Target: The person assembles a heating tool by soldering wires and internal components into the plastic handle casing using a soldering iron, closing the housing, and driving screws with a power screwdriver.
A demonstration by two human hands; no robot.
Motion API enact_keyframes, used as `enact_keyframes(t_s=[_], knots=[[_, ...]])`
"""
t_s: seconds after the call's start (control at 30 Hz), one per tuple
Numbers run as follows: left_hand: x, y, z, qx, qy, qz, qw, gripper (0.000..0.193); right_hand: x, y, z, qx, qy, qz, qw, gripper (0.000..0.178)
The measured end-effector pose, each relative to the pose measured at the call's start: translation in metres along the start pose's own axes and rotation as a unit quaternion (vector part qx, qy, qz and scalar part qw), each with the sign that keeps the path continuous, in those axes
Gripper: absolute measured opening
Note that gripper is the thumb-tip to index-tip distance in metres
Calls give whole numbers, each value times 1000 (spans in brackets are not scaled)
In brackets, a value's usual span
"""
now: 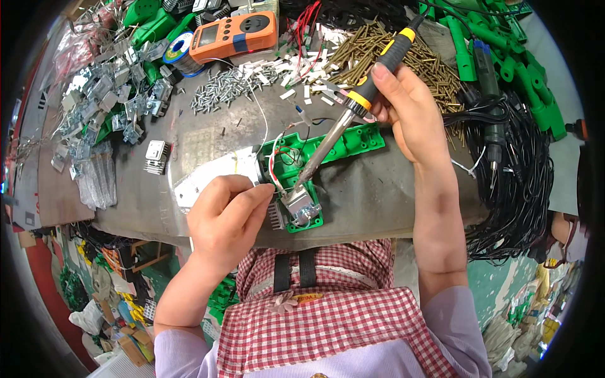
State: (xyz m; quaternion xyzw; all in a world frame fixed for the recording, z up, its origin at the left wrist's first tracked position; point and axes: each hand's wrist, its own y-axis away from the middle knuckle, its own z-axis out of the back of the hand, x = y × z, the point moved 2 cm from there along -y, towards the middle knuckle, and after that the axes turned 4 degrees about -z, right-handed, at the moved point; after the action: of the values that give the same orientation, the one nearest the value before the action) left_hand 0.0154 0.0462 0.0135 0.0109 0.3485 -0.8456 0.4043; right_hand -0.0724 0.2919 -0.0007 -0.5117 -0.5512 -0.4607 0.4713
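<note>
My right hand (413, 104) grips a black-and-yellow soldering iron (340, 129), tilted so its metal tip points down at a small metal part (301, 203). That part sits in the near end of an open green plastic housing (337, 146), with red, white and black wires running inside. My left hand (230, 211) is closed in a pinch at the housing's left side, beside the iron's tip. A thin strand of solder wire (257, 104) trails from the spool (181, 53) toward the pinching fingers; its end in them is hard to see.
An orange multimeter (236, 33) lies at the back, near loose screws (220, 91) and white pieces (309, 72). Brass-coloured pins (435, 69) are heaped behind my right hand. Metal parts (116, 88) crowd the left; black cables (517, 183) and a second iron (488, 107) lie right.
</note>
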Motion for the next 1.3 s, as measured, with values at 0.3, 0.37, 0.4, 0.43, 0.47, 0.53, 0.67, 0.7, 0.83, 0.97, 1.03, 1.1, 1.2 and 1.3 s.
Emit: enact_keyframes(t_s=[0.3,0.37,0.4,0.43,0.47,0.53,0.67,0.7,0.83,0.97,1.03,1.1,1.2,1.3], knots=[[21,-5,30,-8,-33,101,994,21,-1,2,-2,-28,-2,-13,1000,26],[-2,-16,24,72,438,362,820,53,-2,5,6,-26,-16,-28,999,23],[-10,-25,23,110,560,413,710,58,-1,6,6,-19,-21,-34,999,21],[-14,-30,14,95,641,409,642,58,0,7,6,-25,-24,-40,999,21],[-14,-36,10,89,642,405,645,58,-2,5,4,-21,-22,-35,999,21],[-10,-51,0,59,681,457,569,59,-7,3,2,-8,-50,-33,998,22],[8,-56,-14,123,666,433,595,58,-5,3,1,-10,-30,-32,999,22],[11,-57,-14,143,649,436,606,54,-5,4,1,-6,-32,-36,999,21],[20,-67,-18,186,589,452,643,46,-3,2,1,-4,-17,-37,999,23],[31,-75,-23,234,572,453,642,38,-4,0,3,-12,-8,-47,999,23],[34,-80,-26,254,555,459,645,39,-6,-1,3,-9,-9,-47,999,23],[33,-84,-29,269,529,476,649,40,-6,-2,2,-3,-12,-41,999,23],[38,-85,-37,297,529,479,635,37,-4,1,3,0,-7,-45,999,23],[40,-83,-38,306,533,470,633,29,-3,2,1,5,-17,-47,999,24]])
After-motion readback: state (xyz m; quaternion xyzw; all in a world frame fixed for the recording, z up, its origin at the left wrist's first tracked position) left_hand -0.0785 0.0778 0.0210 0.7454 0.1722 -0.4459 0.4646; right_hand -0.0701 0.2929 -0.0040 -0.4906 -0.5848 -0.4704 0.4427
